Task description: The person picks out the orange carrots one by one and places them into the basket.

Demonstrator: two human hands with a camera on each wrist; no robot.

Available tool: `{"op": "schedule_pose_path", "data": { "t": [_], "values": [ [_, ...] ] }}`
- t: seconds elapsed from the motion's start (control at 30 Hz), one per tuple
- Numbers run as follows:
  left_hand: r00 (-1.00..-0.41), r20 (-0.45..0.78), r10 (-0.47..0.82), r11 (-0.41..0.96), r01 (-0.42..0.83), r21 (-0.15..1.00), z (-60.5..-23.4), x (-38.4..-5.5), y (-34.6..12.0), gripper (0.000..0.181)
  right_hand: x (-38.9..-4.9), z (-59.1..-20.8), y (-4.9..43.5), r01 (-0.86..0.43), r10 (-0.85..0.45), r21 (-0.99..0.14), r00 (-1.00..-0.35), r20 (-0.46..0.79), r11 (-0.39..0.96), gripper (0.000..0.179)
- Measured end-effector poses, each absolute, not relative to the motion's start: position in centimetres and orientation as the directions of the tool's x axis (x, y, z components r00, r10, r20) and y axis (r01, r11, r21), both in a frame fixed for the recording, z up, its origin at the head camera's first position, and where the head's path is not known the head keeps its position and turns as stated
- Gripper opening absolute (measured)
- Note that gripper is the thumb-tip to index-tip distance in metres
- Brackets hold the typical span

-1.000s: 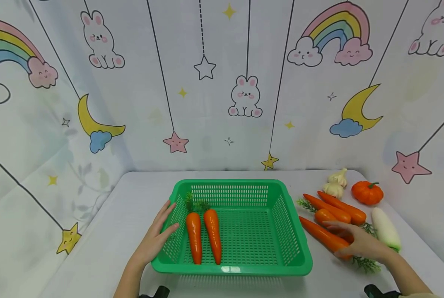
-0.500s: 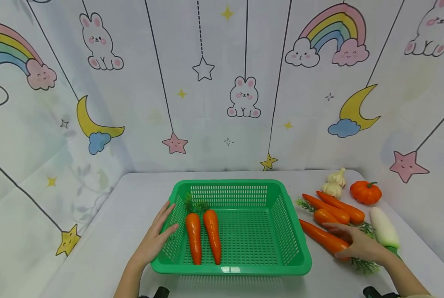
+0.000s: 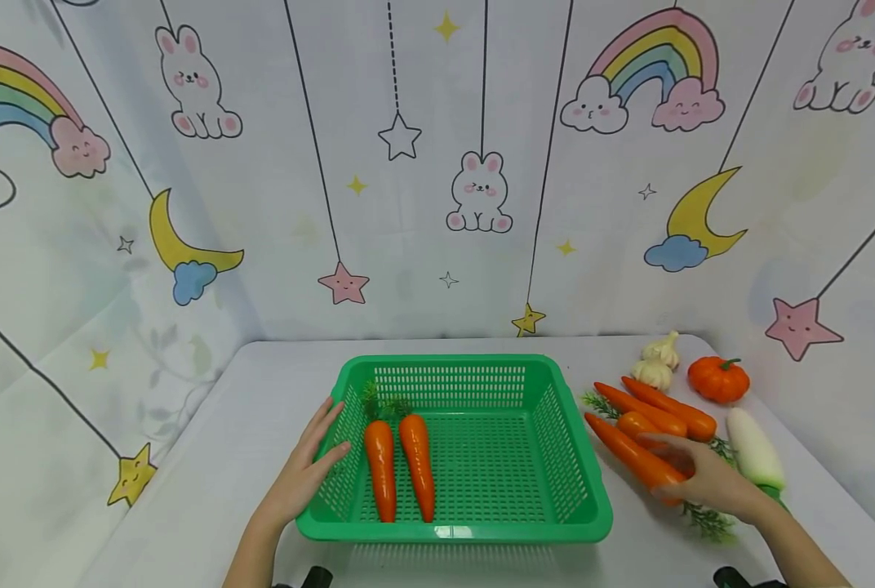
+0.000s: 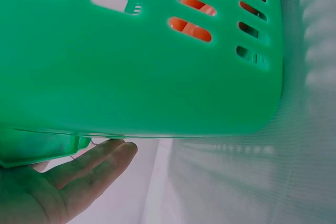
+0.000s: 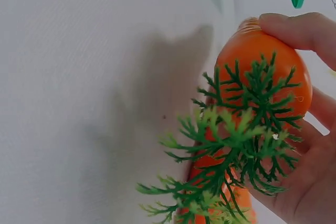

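Observation:
My right hand [image 3: 717, 482] holds a carrot [image 3: 624, 447] near its leafy end, thumb on one side and fingers on the other. The feathery green top [image 5: 252, 124] hangs below the hand in the right wrist view, with a shadow on the cloth beside it. My left hand [image 3: 298, 469] rests at the left rim of a green plastic basket [image 3: 496, 531], its fingers extended along the outside wall. Inside the basket, on its left side, lie two carrots, one at the left [image 3: 381, 474] and a second carrot [image 3: 419, 469] beside it.
Right of the basket lie more carrots [image 3: 668, 406], partly behind my right hand. Two garlic bulbs [image 3: 656, 363], a small orange pumpkin [image 3: 718, 380] and a white radish [image 3: 755, 449] are around them. A patterned curtain [image 3: 408, 212] hangs behind the white table [image 3: 276, 384].
The carrot in my right hand has risen a little and shifted left, its tip now higher beside the basket. My left hand stays at the rim.

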State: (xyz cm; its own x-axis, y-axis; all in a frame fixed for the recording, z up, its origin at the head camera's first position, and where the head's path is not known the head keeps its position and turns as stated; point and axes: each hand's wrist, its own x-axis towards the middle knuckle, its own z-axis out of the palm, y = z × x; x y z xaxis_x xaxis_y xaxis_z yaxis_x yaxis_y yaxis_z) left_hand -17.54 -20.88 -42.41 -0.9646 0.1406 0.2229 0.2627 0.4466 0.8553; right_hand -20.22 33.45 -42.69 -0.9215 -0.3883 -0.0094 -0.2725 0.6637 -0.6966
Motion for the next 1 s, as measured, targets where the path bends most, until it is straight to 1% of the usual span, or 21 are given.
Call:
{"op": "schedule_pose_path", "data": {
  "t": [0.13,0.33,0.43,0.6,0.87,1.0],
  "values": [
    [-0.964,0.224,0.141,0.446,0.263,0.855,-42.4,-17.5,-20.9,0.058,-20.1,-41.8,33.0,-0.211,-0.329,-0.713,-0.944,-0.029,0.668,0.066],
    [-0.966,0.221,0.137,0.45,0.259,0.854,-42.3,-17.5,-20.9,0.058,-19.7,-40.3,32.2,-0.184,-0.303,-0.738,-0.953,-0.029,0.65,0.061],
    [-0.966,0.22,0.136,0.45,0.258,0.855,-42.3,-17.5,-20.9,0.058,-19.5,-39.5,31.8,-0.179,-0.285,-0.743,-0.958,-0.016,0.645,0.061],
    [-0.967,0.215,0.134,0.448,0.253,0.857,-42.3,-17.5,-20.9,0.058,-19.3,-38.3,30.9,-0.209,-0.265,-0.734,-0.964,0.041,0.646,0.061],
    [-0.967,0.215,0.138,0.442,0.255,0.86,-42.3,-17.5,-20.9,0.058,-19.2,-36.0,29.3,-0.224,-0.286,-0.742,-0.957,0.045,0.632,0.063],
    [-0.967,0.216,0.138,0.443,0.256,0.859,-42.3,-17.5,-20.8,0.058,-19.2,-35.1,28.5,-0.266,-0.297,-0.7,-0.951,0.081,0.662,0.063]
  ]
}}
